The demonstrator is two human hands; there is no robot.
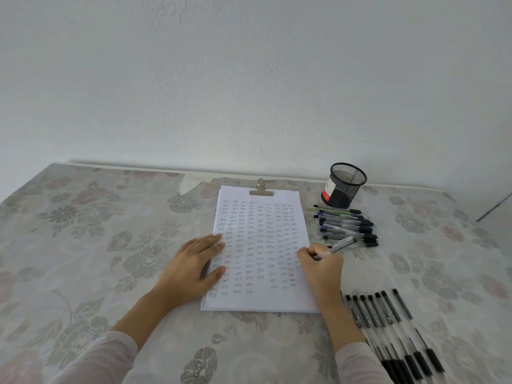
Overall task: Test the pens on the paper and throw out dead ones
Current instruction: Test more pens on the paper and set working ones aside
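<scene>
right hand [321, 266] pinches a pen [336, 248] at the paper's [260, 253] right edge; left hand [194, 266] lies flat, pinning it. if i lift that palm the sheet could skid and i'd misjudge a faint stroke.

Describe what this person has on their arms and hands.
Both arms wear long, pale pinkish sleeves; the left sleeve and right sleeve stop short of the wrists. The left hand and right hand are bare: no gloves, rings, watch or bracelet show.
</scene>
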